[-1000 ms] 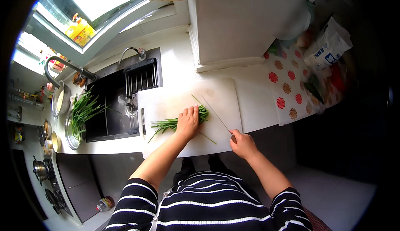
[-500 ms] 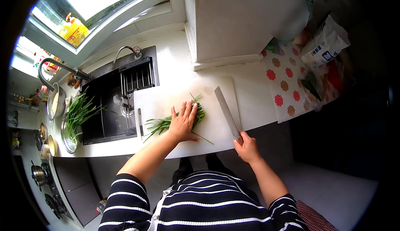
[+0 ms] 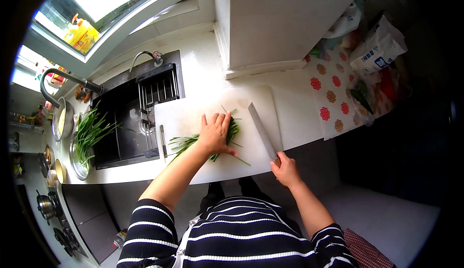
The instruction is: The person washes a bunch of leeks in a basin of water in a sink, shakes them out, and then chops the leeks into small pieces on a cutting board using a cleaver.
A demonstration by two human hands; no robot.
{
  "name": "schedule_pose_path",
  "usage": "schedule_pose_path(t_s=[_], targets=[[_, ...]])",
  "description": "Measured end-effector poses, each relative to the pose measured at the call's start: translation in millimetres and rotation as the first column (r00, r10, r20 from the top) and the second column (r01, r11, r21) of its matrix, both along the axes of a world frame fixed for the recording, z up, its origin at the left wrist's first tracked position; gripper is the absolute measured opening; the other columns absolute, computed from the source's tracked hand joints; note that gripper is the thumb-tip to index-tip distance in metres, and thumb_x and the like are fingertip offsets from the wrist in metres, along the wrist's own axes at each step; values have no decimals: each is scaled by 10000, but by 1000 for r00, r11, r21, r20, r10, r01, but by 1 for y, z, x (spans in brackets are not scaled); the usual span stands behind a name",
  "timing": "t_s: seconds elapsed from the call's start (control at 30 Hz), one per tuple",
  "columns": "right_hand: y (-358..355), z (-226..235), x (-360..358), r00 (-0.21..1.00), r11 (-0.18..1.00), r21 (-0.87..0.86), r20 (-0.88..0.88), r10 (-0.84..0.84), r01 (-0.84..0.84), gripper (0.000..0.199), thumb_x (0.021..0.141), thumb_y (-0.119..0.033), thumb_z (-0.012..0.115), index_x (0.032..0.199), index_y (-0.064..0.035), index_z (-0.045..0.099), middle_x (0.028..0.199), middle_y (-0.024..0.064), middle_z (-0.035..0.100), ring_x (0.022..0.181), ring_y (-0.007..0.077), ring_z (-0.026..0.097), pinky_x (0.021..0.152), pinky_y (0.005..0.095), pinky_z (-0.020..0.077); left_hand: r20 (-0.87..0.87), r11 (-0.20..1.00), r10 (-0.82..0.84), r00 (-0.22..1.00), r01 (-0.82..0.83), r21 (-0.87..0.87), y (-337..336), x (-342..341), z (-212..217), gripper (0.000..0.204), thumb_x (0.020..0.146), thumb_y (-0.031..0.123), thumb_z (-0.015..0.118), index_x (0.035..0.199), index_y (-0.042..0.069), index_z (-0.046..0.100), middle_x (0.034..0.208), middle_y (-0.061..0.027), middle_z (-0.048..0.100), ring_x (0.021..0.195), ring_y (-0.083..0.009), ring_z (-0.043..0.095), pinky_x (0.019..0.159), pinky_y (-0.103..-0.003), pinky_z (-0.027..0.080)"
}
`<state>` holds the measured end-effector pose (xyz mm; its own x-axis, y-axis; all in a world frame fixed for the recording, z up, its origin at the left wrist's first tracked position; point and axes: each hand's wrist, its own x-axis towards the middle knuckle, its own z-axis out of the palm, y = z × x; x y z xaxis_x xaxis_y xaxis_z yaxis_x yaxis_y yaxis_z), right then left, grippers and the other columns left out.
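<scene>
My left hand (image 3: 215, 135) lies with its fingers stretched out over a bunch of long green chives (image 3: 234, 131), pressing it onto a white cutting board (image 3: 186, 115). Chive ends stick out on both sides of the palm, and the middle of the bunch is hidden beneath it. To the right, my right hand (image 3: 287, 171) is wrapped round the handle of a kitchen cleaver (image 3: 261, 129). The cleaver's blade points away from me over the board's right part, apart from the chives.
Left of the board is a black sink (image 3: 118, 137) with a metal rack (image 3: 157, 86) and a grey faucet (image 3: 67, 74). More chives (image 3: 92, 135) rest in a glass bowl (image 3: 77, 158) beside it. A flowered mat (image 3: 331, 96) with bags (image 3: 377, 48) is at the right.
My left hand has shifted slightly to the right over the chives, and its thumb now stretches out to the right. The cleaver and my right hand have hardly moved.
</scene>
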<state>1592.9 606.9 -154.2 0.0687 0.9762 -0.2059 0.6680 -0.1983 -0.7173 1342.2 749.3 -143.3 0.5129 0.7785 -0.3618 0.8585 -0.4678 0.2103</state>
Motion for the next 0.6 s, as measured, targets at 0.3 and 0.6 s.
schedule_pose_path(t_s=[0.3, 0.6], targets=[[8, 8, -9, 1000, 990, -138, 3, -21, 21, 308, 807, -187, 642, 1065, -39, 560, 804, 203, 655, 776, 405, 640, 658, 478, 509, 143, 988, 42, 989, -62, 138, -21, -6, -39, 1052, 667, 495, 752, 1450, 9, 245, 1323, -169, 419, 1291, -315, 355, 1051, -548, 283], [21, 21, -22, 981, 990, -135, 194, -14, 41, 329, 819, -241, 645, 1094, -68, 591, 798, 165, 671, 787, 386, 645, 696, 470, 505, 213, 955, 99, 972, -153, 255, -20, 6, -48, 715, 772, 322, 675, 1343, -8, 399, 1297, -176, 450, 1270, -323, 380, 1059, -511, 288]])
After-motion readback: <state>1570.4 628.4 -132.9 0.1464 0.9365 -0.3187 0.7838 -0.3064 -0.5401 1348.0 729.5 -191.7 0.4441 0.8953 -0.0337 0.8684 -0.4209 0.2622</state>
